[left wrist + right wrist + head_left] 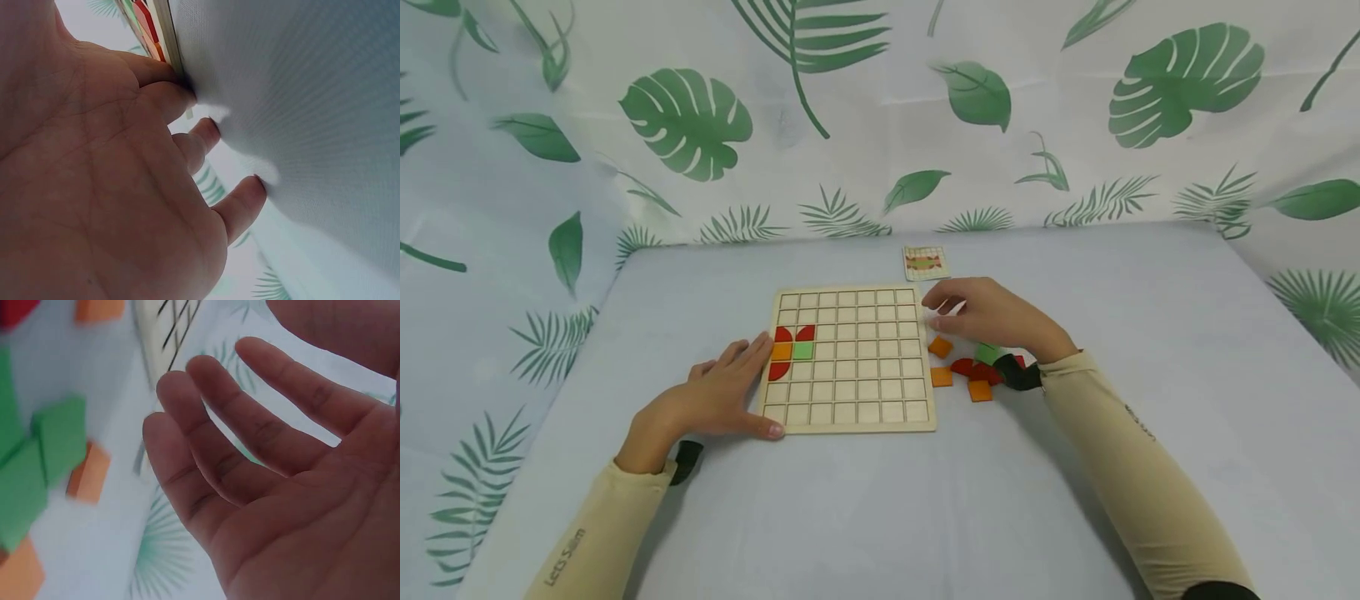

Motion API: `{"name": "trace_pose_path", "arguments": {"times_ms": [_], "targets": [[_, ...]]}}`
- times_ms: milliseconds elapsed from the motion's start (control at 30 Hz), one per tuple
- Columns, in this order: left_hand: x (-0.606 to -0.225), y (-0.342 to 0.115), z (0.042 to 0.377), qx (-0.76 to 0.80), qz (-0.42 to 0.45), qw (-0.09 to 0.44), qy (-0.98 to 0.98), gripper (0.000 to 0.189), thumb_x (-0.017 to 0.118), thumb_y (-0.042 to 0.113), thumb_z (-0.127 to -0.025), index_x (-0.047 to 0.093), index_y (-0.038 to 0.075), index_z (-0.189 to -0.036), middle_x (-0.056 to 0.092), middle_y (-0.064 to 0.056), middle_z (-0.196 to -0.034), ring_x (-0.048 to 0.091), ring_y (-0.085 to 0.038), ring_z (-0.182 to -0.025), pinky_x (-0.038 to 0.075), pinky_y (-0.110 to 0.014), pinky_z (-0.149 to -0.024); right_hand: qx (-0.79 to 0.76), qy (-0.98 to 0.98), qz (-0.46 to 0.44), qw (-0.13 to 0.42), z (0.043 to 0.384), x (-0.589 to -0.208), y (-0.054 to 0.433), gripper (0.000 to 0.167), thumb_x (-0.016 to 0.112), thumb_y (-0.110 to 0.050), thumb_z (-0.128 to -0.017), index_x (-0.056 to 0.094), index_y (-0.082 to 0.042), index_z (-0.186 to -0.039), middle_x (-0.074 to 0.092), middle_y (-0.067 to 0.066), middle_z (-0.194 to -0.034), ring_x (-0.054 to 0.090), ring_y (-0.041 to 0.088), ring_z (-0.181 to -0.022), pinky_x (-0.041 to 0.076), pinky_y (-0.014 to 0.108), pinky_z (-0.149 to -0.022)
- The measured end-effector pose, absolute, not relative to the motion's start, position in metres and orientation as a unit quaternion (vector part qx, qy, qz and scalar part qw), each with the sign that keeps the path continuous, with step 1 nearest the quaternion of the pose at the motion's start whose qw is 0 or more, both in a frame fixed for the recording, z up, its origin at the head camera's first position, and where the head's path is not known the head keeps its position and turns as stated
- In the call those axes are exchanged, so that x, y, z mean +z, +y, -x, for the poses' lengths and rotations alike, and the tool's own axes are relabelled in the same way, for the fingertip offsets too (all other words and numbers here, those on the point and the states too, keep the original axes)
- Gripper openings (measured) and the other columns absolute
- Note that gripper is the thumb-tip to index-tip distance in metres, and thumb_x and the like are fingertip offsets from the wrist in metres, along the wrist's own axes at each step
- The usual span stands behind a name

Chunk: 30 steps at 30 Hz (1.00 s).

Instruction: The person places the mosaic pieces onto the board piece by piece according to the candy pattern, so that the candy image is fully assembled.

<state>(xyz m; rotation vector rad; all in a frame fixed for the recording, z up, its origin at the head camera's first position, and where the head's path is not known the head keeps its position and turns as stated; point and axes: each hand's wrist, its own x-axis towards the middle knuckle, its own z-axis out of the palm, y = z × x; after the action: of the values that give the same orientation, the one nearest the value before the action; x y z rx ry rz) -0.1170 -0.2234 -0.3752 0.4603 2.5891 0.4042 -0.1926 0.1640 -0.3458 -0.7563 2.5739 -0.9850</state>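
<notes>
A pale wooden grid board lies flat on the table. At its left side sit an orange square, a green square and three red rounded pieces. My left hand touches the board's left edge, thumb at the near corner and fingers extended; the left wrist view shows fingertips down on the cloth beside the board. Over the board's right edge hovers my right hand, its fingers loosely bent. In the right wrist view nothing lies between those fingers.
Loose pieces lie right of the board, partly beneath the right wrist: orange squares, red pieces and green ones. A small pattern card rests behind the board. Leaf-printed cloth hangs at the back and sides.
</notes>
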Motion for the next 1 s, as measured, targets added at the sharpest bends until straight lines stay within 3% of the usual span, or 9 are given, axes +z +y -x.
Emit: {"name": "trace_pose_path", "arguments": {"times_ms": [567,700,833,1000], "targets": [[-0.374,-0.225,0.117,0.15,-0.169,0.242,0.944,0.134,0.087,0.061,-0.082,0.006,0.002,-0.171,0.006,-0.019,-0.178,0.007,-0.048,-0.159,0.017,-0.077,-0.116,-0.298,0.917,0.205,0.171,0.205,-0.352,0.187,0.032,0.072,-0.014,-0.102,0.072,0.0,-0.131,0.072,0.015,-0.127,0.062,0.035,-0.122,0.049,0.056,-0.108],[-0.373,-0.223,0.118,0.148,-0.164,0.244,0.944,0.134,0.087,0.061,-0.083,0.006,0.002,-0.171,0.006,-0.019,-0.178,0.007,-0.048,-0.159,0.016,-0.077,-0.117,-0.296,0.918,0.196,0.177,0.204,-0.35,0.189,0.031,0.073,-0.015,-0.102,0.072,-0.001,-0.129,0.072,0.013,-0.123,0.062,0.033,-0.117,0.051,0.053,-0.103],[-0.373,-0.223,0.118,0.151,-0.162,0.245,0.944,0.134,0.087,0.061,-0.083,0.006,0.002,-0.171,0.006,-0.019,-0.178,0.007,-0.048,-0.159,0.016,-0.077,-0.117,-0.285,0.916,0.197,0.203,0.199,-0.346,0.187,0.027,0.074,-0.016,-0.1,0.074,-0.005,-0.125,0.07,0.011,-0.118,0.06,0.031,-0.11,0.054,0.049,-0.092],[-0.375,-0.225,0.119,0.152,-0.165,0.246,0.943,0.133,0.086,0.061,-0.083,0.005,0.002,-0.171,0.005,-0.019,-0.179,0.006,-0.048,-0.159,0.016,-0.077,-0.117,-0.212,0.917,0.21,0.263,0.191,-0.34,0.183,0.022,0.078,-0.019,-0.097,0.075,-0.012,-0.117,0.066,0.01,-0.118,0.057,0.032,-0.114,0.052,0.05,-0.093]]}}
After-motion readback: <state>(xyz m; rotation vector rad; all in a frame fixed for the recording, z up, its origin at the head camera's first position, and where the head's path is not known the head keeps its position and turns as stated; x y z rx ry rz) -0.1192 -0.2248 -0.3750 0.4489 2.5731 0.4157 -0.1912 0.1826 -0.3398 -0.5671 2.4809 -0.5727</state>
